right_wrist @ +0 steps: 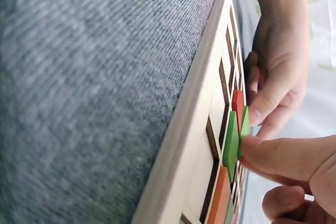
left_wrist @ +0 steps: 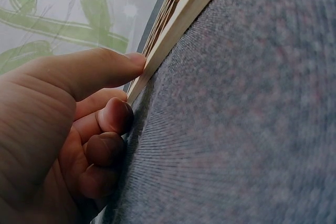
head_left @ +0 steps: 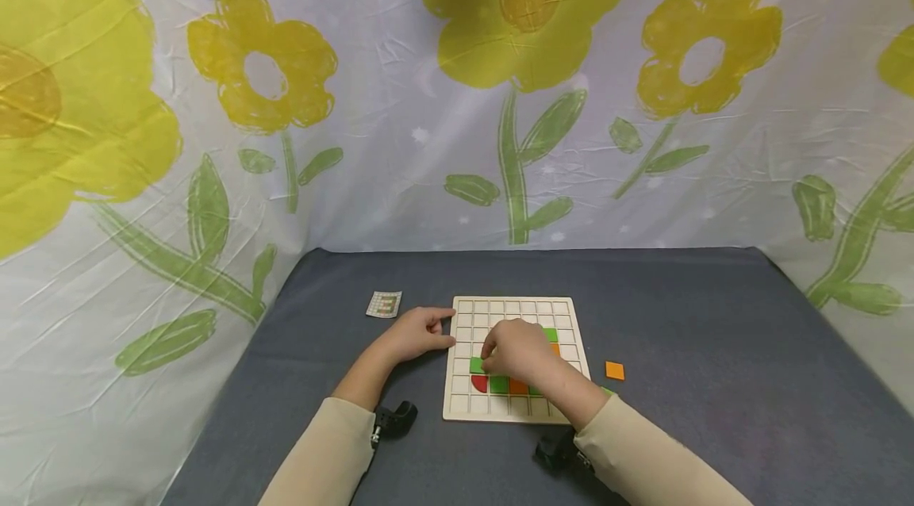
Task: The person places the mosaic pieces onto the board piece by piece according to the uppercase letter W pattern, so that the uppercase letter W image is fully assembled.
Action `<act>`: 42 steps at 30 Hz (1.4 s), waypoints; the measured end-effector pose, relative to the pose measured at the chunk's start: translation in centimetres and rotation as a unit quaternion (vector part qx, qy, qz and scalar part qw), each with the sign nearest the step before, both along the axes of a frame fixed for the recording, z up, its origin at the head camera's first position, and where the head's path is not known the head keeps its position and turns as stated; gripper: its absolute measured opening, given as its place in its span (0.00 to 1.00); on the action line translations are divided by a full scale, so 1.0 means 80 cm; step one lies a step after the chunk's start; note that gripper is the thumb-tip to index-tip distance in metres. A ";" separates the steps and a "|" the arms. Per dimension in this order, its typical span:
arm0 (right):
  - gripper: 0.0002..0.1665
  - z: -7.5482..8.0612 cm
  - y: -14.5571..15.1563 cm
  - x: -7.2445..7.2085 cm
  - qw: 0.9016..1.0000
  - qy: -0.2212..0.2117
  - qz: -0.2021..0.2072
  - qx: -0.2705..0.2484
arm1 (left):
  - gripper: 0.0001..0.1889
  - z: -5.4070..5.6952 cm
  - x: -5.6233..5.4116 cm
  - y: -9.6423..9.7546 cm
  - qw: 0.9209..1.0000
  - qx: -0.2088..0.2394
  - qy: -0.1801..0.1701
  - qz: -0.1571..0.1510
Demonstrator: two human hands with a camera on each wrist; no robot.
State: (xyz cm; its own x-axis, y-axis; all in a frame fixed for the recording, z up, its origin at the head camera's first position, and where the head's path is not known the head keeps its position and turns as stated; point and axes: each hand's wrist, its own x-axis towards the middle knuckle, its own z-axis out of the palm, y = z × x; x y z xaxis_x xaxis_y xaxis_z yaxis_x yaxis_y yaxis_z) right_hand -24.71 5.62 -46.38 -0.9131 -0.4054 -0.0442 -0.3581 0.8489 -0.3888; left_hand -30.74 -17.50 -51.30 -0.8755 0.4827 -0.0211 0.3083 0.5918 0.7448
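Note:
A pale wooden grid board (head_left: pixel 464 409) lies on the dark cloth. My left hand (head_left: pixel 417 333) rests at its left side, thumb and index fingertips against the edge; the other fingers curl in, as the left wrist view shows. Over the board's middle, my right hand (head_left: pixel 520 349) has its thumb (right_wrist: pixel 278 153) and a fingertip at a green tile (right_wrist: pixel 244 121), which it pinches. Below that tile sits a red rounded piece (head_left: pixel 479 384). Beside the red one lie another green tile (head_left: pixel 499 385) and an orange tile (head_left: pixel 518 386). My right hand and forearm hide part of the board.
A loose orange tile (head_left: pixel 615 370) lies right of the board, and a green piece (head_left: pixel 608 391) peeks out beside my right wrist. A small printed pattern card (head_left: pixel 384 304) is at the back left. A flowered sheet (head_left: pixel 385 109) hangs behind the table.

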 end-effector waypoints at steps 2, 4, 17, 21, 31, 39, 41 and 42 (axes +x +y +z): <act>0.02 0.000 -0.001 0.001 1.000 0.013 0.008 0.005 | 0.31 0.000 0.000 -0.001 1.000 -0.001 0.000 -0.001; 0.03 0.000 -0.003 0.003 0.999 0.023 0.024 0.000 | 0.31 -0.001 0.000 -0.001 1.000 -0.001 0.000 0.000; 0.06 -0.004 -0.001 0.005 0.999 0.028 0.038 -0.002 | 0.31 0.003 0.002 0.004 1.000 0.002 -0.005 0.000; 0.11 0.001 0.017 0.007 0.997 -0.009 0.019 -0.076 | 0.31 0.004 0.001 0.005 1.000 0.003 -0.003 -0.006; 0.15 0.005 0.095 0.019 0.974 -0.046 -0.038 -0.219 | 0.32 0.001 0.001 0.003 1.000 0.008 -0.004 -0.002; 0.19 0.006 0.160 0.032 0.945 -0.120 -0.089 -0.291 | 0.32 0.000 0.002 0.002 1.000 0.004 -0.003 0.000; 0.20 0.005 0.175 0.034 0.938 -0.131 -0.106 -0.303 | 0.31 0.000 0.002 0.001 1.000 0.002 0.001 0.000; 0.21 0.004 0.181 0.036 0.936 -0.133 -0.111 -0.305 | 0.31 -0.001 0.002 0.001 1.000 0.001 0.004 -0.001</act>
State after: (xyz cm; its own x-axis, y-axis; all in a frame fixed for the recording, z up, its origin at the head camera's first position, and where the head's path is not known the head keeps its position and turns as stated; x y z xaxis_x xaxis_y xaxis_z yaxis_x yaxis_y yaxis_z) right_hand -21.85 20.13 -46.04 -0.9675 -0.2301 -0.1051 -0.0195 0.4821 -0.8759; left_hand -30.59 -17.44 -51.34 -0.8745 0.4848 -0.0136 0.3151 0.5892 0.7440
